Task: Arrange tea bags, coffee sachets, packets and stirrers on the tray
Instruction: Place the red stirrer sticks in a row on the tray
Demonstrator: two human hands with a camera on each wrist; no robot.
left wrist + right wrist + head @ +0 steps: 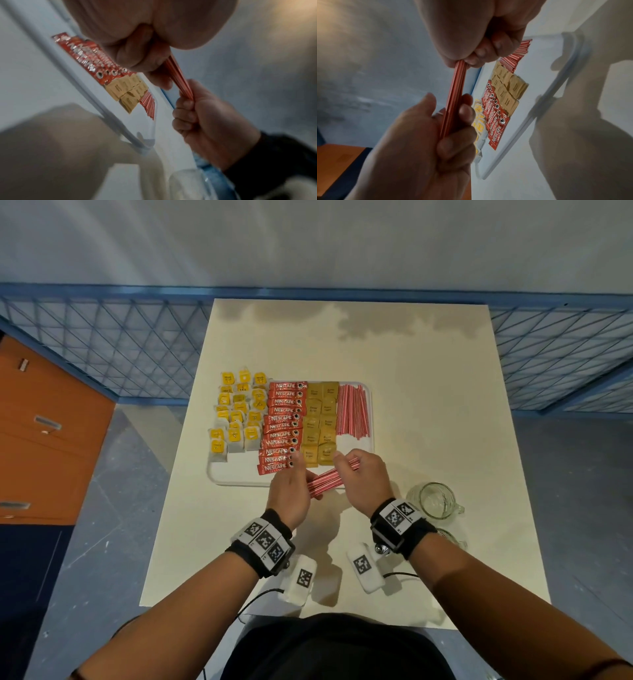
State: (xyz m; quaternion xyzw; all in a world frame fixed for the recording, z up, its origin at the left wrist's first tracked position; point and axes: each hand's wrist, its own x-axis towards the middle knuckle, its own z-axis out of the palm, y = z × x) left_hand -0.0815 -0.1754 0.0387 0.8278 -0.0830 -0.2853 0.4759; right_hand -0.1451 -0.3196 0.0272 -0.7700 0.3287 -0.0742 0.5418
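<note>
A white tray on the cream table holds yellow tea bags at the left, red Nescafe coffee sachets, tan sugar packets and a row of red-striped stirrers at the right. Above the tray's near edge both hands hold one bundle of red stirrers. My left hand grips its near end, and my right hand pinches its far end. In the wrist views the bundle runs between the two hands, with the left hand's fingers curled round it.
A clear glass mug stands on the table right of my right wrist, with a second glass behind the wristband. An orange drawer cabinet stands at the left. A blue mesh fence runs behind the table.
</note>
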